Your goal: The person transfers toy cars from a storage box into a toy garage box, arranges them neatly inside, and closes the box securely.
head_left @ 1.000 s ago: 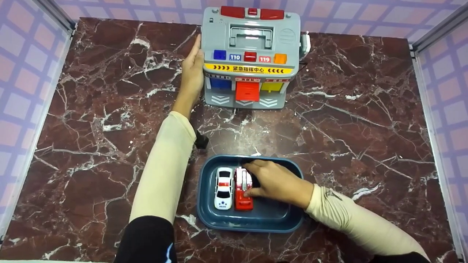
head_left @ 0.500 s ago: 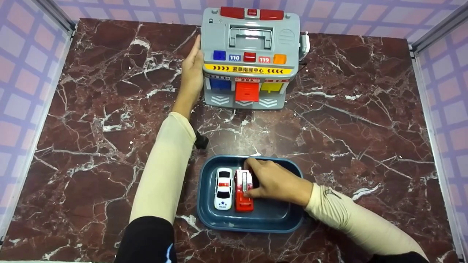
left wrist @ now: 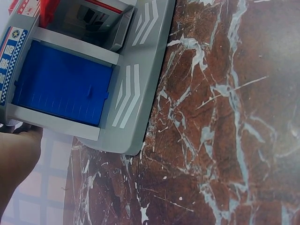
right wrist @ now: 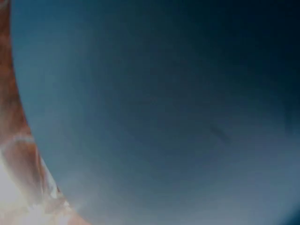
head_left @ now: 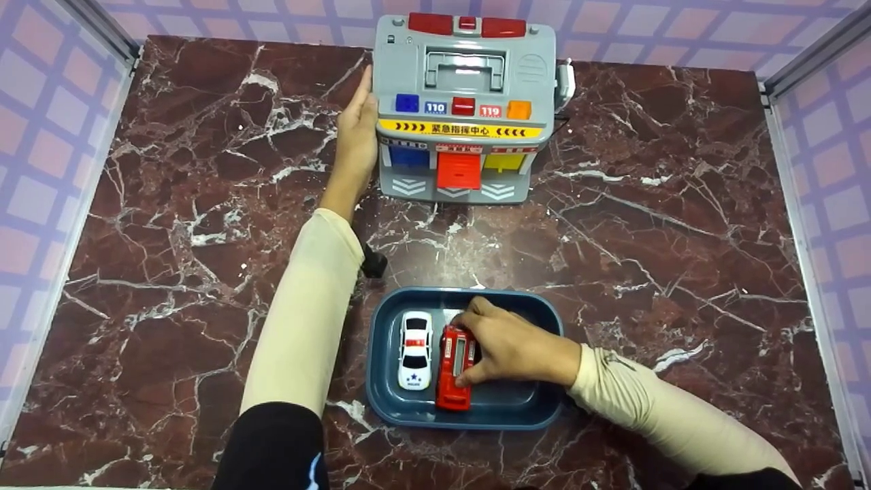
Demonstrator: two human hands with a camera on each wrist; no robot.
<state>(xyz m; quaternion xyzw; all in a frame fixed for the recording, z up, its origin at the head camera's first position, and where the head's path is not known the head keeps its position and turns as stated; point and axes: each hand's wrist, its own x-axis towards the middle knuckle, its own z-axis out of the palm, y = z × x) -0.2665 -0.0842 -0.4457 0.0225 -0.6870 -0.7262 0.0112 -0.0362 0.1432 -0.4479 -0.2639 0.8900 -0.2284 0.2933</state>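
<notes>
My left hand (head_left: 357,139) lies with straight fingers against the left side of a grey toy rescue station (head_left: 469,68) at the back of the table. In the left wrist view, the station's blue garage door (left wrist: 65,84) is down, while the bay beside it shows a dark inside. My right hand (head_left: 514,344) holds a red toy fire truck (head_left: 454,374) between thumb and fingers, inside a dark blue tray (head_left: 463,420). Left of the truck, a white toy police car (head_left: 414,350) lies in the tray. The right wrist view holds only the blurred tray wall (right wrist: 140,117).
A brown marbled table (head_left: 653,272) lies under everything. Checked panels (head_left: 41,170) enclose it at the back and both sides. A white part (head_left: 566,82) juts from the station's right side, and its red door (head_left: 458,170) sticks out in front.
My right hand has shifted the fire truck slightly toward the tray's near side and tilted it, so its long side faces up more. The left hand has stayed at the station.
</notes>
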